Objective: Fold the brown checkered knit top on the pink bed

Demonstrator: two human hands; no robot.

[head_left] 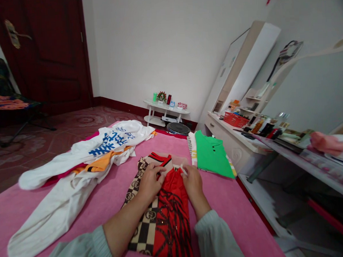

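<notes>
A shirt (173, 216) lies on the pink bed cover in front of me, partly red with black streaks and partly in a black-and-cream checkered print. Its sides look folded in, and the collar end points away from me. My left hand (151, 182) is closed, thumb and fingers pinching the cloth by the striped collar. On the other side of the neckline, my right hand (193, 181) has its fingers closed on the shirt's edge, where a small whitish bit shows at the fingertips. The exact grip is partly hidden by the fingers.
White clothes with blue lettering (117, 139) lie spread at the left, over orange and dark pink cloth. A folded green shirt (213, 153) tops a stack at the right. Beyond the pink bed (106, 208) stand a low white table (167, 107) and a cluttered dresser (241, 140).
</notes>
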